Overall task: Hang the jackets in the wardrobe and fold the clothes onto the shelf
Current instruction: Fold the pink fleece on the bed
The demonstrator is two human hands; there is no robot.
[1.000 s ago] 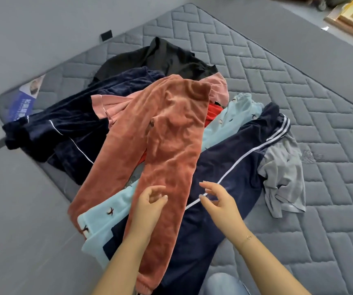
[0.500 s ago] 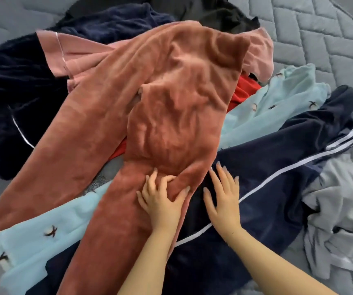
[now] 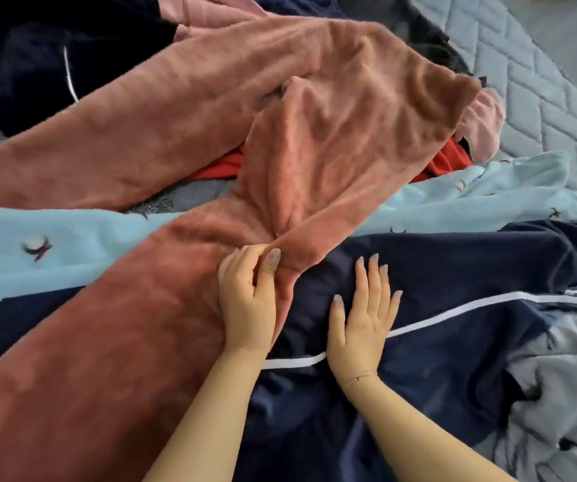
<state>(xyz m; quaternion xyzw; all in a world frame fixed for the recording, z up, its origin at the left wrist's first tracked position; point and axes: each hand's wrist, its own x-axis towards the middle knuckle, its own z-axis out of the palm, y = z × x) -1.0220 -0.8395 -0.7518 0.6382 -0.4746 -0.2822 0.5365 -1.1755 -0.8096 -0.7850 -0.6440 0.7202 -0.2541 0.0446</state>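
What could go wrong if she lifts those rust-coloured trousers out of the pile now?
The left hand pinches only a small fold of the rust trousers, so the grip may slip. One leg lies across the light blue garment and the red cloth, which could drag along. The right hand lies flat on the navy trousers, holding nothing.

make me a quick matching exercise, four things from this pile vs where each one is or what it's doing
1 left hand
2 right hand
3 red garment
4 grey garment

a lies at the lower right
b pinches the rust trousers
c peeks from under the rust trousers
d lies flat on the navy trousers

Pairs: 1-b, 2-d, 3-c, 4-a
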